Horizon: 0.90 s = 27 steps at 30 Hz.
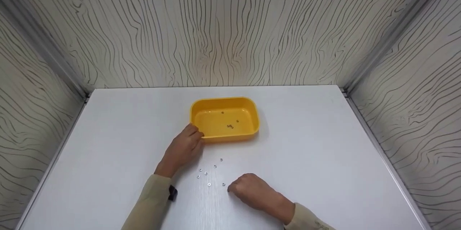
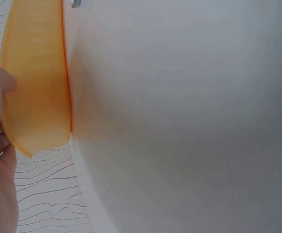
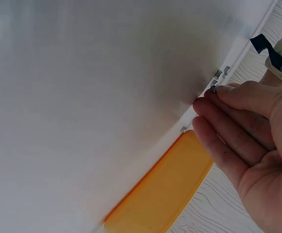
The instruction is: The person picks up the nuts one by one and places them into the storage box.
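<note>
My left hand (image 1: 183, 147) grips the near left corner of a yellow plastic bin (image 1: 230, 138); in the left wrist view its thumb lies against the bin's side. Several small metal nuts (image 1: 229, 126) lie on the bin's floor. On the table in front of it are several more loose nuts (image 1: 206, 173). Low over the table, right of these, my right hand (image 1: 254, 191) pinches one small nut (image 3: 213, 89) between thumb and forefinger, as the right wrist view shows. The other fingers of that hand are loosely bent.
The white table (image 1: 306, 143) carries the bin near its middle. A wood-grain patterned panel (image 1: 216, 28) rises behind the table, with similar panels at both sides. A dark strap (image 1: 173, 193) hangs at the left sleeve (image 1: 149, 199).
</note>
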Each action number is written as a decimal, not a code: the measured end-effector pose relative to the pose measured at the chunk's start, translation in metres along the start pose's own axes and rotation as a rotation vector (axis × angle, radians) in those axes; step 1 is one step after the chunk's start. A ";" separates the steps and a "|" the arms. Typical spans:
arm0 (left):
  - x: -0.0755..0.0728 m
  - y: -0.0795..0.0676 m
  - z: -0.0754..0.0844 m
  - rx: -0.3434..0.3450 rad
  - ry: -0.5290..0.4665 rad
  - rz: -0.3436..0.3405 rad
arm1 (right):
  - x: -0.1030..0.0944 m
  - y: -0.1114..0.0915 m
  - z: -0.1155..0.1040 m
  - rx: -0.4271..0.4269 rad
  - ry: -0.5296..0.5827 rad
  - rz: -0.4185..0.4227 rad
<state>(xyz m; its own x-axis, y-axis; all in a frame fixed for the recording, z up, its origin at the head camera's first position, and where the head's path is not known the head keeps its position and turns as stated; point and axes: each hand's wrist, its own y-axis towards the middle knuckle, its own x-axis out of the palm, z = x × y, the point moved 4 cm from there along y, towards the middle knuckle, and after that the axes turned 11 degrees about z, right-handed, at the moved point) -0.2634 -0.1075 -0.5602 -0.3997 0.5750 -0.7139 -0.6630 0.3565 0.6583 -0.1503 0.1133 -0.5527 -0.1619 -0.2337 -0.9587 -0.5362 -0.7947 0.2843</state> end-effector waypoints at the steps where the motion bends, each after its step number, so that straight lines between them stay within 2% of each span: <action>1: 0.000 0.000 0.000 -0.002 0.004 -0.002 | -0.001 0.000 0.003 0.035 0.042 -0.004; 9: 0.001 0.000 0.000 -0.026 0.011 -0.031 | -0.012 -0.003 0.034 0.301 0.527 0.006; 12: 0.001 -0.001 -0.001 -0.041 0.012 -0.046 | -0.018 -0.004 0.047 0.398 0.669 0.037; 19: 0.002 -0.001 -0.002 -0.029 0.009 -0.037 | -0.027 -0.006 0.072 0.599 0.859 0.170; 27: 0.003 -0.001 -0.001 -0.045 0.009 -0.041 | -0.031 -0.002 0.095 0.741 1.081 0.299</action>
<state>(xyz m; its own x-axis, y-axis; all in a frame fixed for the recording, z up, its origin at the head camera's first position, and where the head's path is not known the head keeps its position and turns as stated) -0.2646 -0.1069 -0.5631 -0.3768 0.5536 -0.7426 -0.7071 0.3460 0.6167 -0.2230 0.1750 -0.5236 0.1957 -0.9386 -0.2842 -0.9696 -0.2286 0.0871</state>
